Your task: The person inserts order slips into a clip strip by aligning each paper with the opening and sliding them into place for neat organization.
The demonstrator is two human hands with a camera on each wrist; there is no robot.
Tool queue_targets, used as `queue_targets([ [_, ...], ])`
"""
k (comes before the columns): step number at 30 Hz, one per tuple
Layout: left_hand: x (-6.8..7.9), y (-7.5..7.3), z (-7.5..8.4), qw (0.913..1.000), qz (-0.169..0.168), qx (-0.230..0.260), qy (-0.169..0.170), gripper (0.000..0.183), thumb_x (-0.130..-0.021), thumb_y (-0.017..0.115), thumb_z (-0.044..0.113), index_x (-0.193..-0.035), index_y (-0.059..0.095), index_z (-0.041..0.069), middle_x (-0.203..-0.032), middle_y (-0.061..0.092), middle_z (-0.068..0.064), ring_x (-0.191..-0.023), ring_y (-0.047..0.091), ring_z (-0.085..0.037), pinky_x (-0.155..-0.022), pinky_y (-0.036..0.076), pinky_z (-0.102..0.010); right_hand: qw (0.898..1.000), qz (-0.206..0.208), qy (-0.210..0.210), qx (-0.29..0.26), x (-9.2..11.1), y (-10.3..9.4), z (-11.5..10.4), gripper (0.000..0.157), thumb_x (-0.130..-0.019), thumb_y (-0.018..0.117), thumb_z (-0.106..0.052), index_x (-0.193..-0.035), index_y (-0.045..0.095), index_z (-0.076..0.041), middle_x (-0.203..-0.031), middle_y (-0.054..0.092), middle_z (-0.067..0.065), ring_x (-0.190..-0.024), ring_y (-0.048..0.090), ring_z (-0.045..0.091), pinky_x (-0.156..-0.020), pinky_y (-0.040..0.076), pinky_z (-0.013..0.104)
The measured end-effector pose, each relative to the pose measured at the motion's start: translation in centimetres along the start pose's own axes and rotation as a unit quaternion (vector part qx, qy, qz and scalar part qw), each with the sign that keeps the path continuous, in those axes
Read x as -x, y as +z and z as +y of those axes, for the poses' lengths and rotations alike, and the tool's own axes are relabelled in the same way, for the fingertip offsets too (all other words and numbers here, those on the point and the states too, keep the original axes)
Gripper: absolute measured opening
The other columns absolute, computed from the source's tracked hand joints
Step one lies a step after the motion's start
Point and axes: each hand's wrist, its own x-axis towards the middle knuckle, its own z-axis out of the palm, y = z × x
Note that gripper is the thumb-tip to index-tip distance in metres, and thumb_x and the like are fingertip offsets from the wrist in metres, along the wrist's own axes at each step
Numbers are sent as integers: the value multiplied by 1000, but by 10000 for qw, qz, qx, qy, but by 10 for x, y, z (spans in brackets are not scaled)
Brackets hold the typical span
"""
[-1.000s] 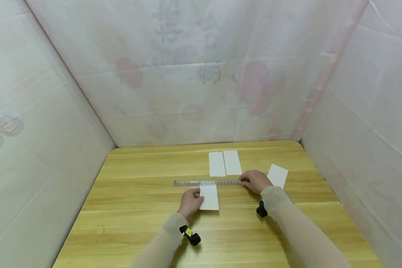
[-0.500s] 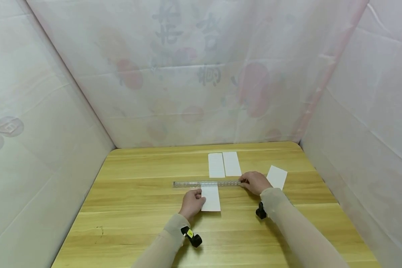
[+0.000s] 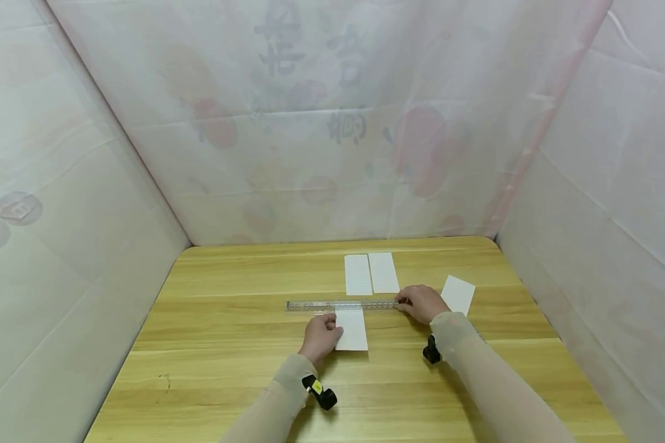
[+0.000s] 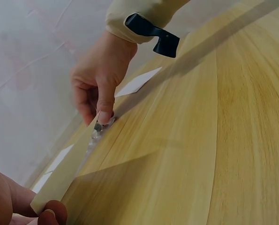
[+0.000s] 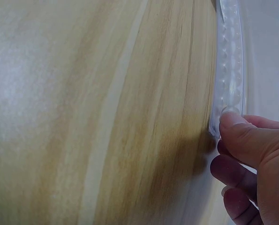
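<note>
My left hand (image 3: 320, 337) pinches the left edge of a small white paper sheet (image 3: 353, 331) between thumb and fingers. The sheet's far end overlaps the middle of a clear plastic ruler (image 3: 310, 306), which lies crosswise on the table. In the left wrist view the paper (image 4: 66, 168) is tilted up off the wood and casts a shadow. My right hand (image 3: 423, 303) pinches the ruler's right end. The right wrist view has the thumb of that hand (image 5: 266, 145) on top of the ruler (image 5: 230, 61), other fingers curled below.
Two white paper strips (image 3: 358, 275) (image 3: 384, 272) lie side by side beyond the ruler. Another white sheet (image 3: 459, 293) lies at the right, partly hidden by my right hand and sleeve. Fabric walls (image 3: 332, 154) enclose the wooden table (image 3: 227, 344) at the back and sides.
My left hand has slid slightly to the right with the paper sheet, along the ruler. My right hand and the ruler have stayed in nearly the same place.
</note>
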Motion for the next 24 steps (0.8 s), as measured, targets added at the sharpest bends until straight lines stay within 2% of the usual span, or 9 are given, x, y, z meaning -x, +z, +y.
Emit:
queue_targets([
  [7,0,3,1,10000,10,33,-72,43,-88,65,5,-129,55,-8,-103,60,-10,-98,56,-23,-77,52,-32,10000,-7,77,28,1,0,-2,14,-86,73,-18,-100,75,-17,-88,68,-6,-78,62,11,-74,52,37],
  [24,-1,12,2,10000,42,80,13,44,-87,64,2,-128,54,-10,-98,59,-9,-90,56,-19,-72,52,-29,10000,-23,38,-22,1,-3,-4,14,-86,73,-19,-100,75,-18,-88,68,-7,-77,61,9,-73,52,36],
])
